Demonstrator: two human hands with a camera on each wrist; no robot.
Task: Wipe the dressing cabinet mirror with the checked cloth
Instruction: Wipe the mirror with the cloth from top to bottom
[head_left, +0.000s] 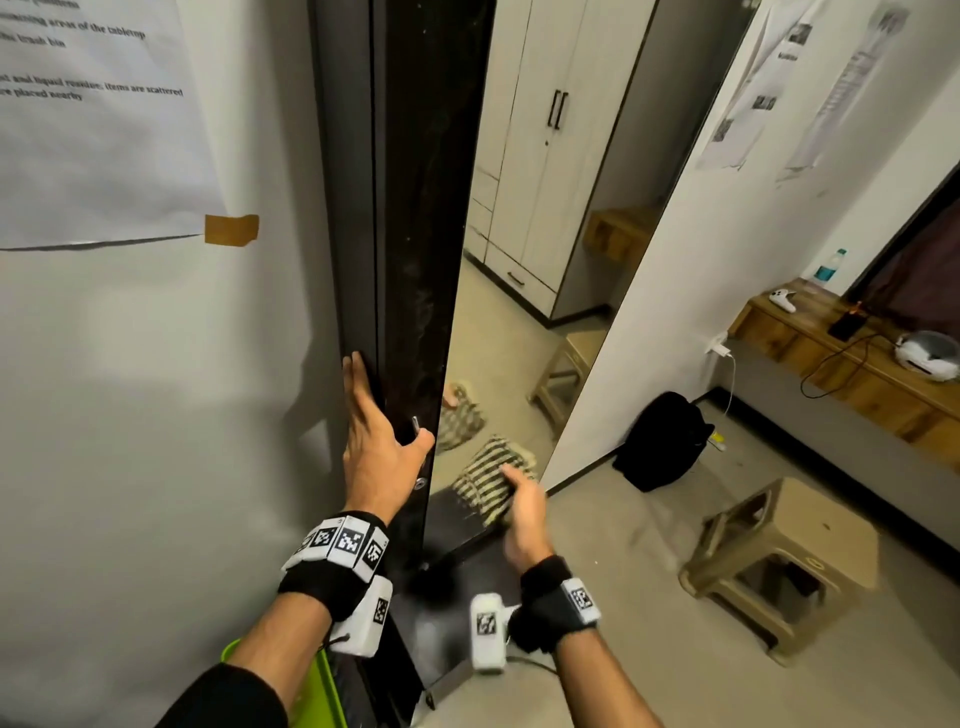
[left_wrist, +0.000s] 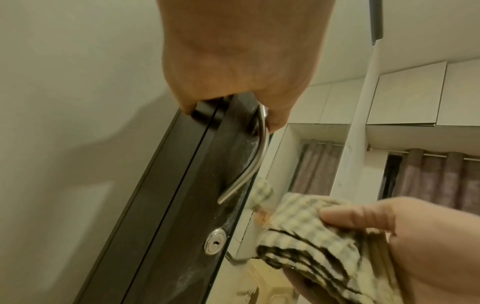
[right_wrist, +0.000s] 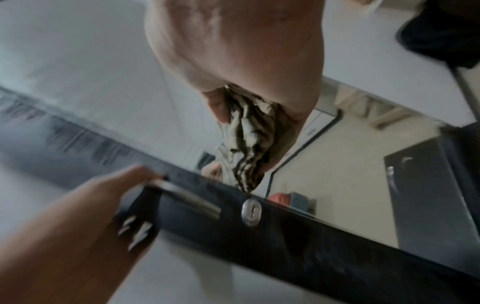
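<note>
Left wrist view shows the right hand holding the bunched checked cloth in its grip, thumb lying over the top of the folds and fingers curled beneath. From the head view the cloth is pressed to the lower part of the mirror, near the mirror's bottom edge and close to its dark frame; its reflection shows in the glass just above. The left hand clasps the frame's outer edge, fingers straight along the side facing the white wall, thumb hooked at the slim metal handle. A round keyhole lock sits just below the handle on the frame. Right wrist view is blurred. Off to the right stand a black backpack, a plastic stool and a wooden counter carrying a water bottle.
</note>
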